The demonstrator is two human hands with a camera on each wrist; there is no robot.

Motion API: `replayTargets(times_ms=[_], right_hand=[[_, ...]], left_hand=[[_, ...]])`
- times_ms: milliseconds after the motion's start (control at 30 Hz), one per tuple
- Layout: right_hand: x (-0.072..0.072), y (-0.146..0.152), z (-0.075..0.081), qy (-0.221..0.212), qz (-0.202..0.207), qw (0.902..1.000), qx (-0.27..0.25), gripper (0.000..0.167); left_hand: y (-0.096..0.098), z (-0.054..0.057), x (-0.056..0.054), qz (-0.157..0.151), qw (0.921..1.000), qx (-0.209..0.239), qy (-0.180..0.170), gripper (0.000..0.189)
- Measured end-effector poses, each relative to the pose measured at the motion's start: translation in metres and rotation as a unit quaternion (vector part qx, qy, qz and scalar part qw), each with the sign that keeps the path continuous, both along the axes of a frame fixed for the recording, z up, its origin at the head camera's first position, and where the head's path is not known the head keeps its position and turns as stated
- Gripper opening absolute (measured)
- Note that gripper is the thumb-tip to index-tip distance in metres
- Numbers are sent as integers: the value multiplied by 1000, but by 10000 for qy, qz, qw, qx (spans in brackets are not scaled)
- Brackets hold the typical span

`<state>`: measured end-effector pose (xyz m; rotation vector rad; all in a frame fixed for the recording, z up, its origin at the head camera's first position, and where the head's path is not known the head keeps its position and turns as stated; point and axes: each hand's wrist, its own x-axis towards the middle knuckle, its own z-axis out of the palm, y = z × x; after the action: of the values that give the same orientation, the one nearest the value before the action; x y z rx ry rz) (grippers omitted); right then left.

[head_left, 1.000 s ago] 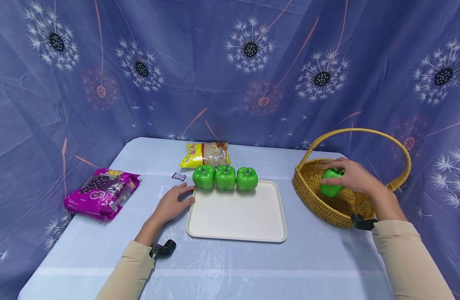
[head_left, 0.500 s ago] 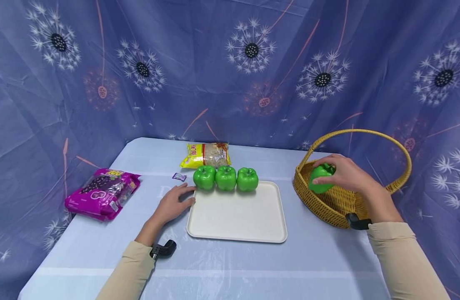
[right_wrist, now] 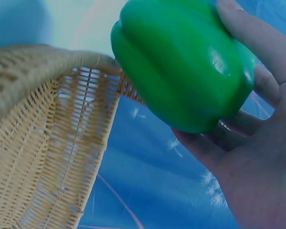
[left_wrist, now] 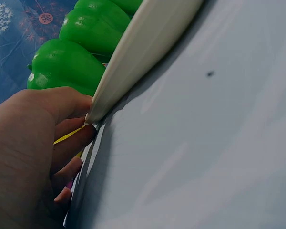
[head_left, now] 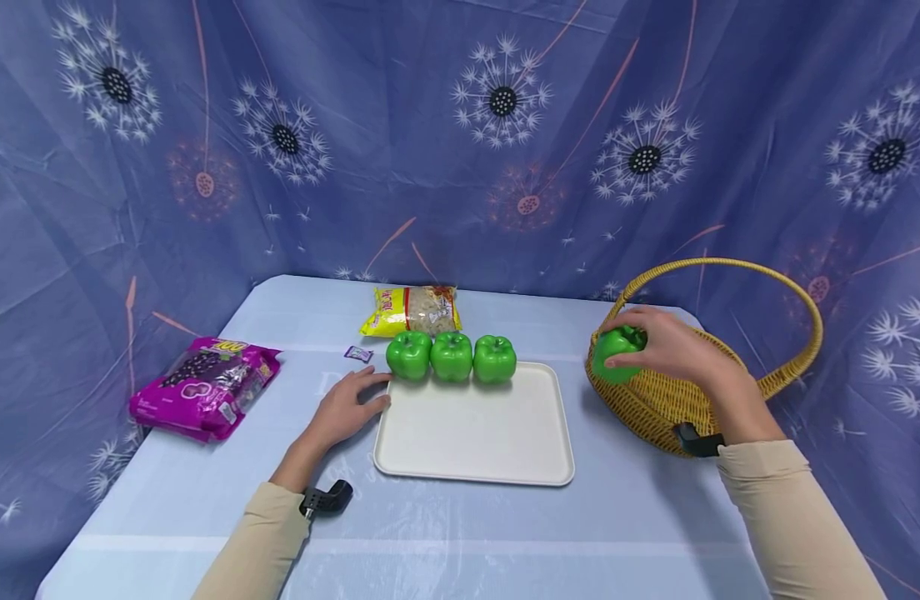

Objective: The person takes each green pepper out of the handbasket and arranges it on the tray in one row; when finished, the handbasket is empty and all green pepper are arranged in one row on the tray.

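Note:
A green bell pepper (head_left: 613, 357) is in my right hand (head_left: 673, 350), thumb on one side and fingers on the other. It is above the left rim of the wicker basket (head_left: 655, 408); in the right wrist view the basket's woven side (right_wrist: 62, 143) is left of the pepper (right_wrist: 181, 67). My left hand (head_left: 347, 404) rests at the left edge of the white tray (head_left: 475, 433), fingertips touching its rim (left_wrist: 133, 57). Three more green bell peppers (head_left: 452, 357) sit side by side in a row along the tray's far edge.
Behind the peppers lies a yellow-ended clear food bag (head_left: 411, 311). A small purple wrapped sweet (head_left: 358, 354) is left of the row. Farther left is a large purple packet (head_left: 205, 387). The basket's tall handle (head_left: 730, 262) arches above it. A blue patterned curtain (head_left: 400, 167) hangs behind the table.
My right hand has carried the bell pepper leftward, from inside the basket to its left rim. The left hand and the tray stay in place.

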<state>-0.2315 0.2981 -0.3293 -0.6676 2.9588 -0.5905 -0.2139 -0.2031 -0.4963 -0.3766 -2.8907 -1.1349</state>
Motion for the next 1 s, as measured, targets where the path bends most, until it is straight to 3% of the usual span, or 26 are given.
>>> replayTargets(times_ms=[200, 500, 1000], right_hand=[[-3, -18, -4, 206, 209, 9995, 64, 59], [-12, -42, -19, 164, 149, 9996, 170, 81], [-29, -63, -47, 164, 208, 9996, 61, 83]], left_hand=[[-1, -1, 0, -4, 10000, 3, 47, 43], [0, -3, 1, 34, 9999, -23, -98, 44], [0, -1, 0, 23, 10000, -4, -52, 43]])
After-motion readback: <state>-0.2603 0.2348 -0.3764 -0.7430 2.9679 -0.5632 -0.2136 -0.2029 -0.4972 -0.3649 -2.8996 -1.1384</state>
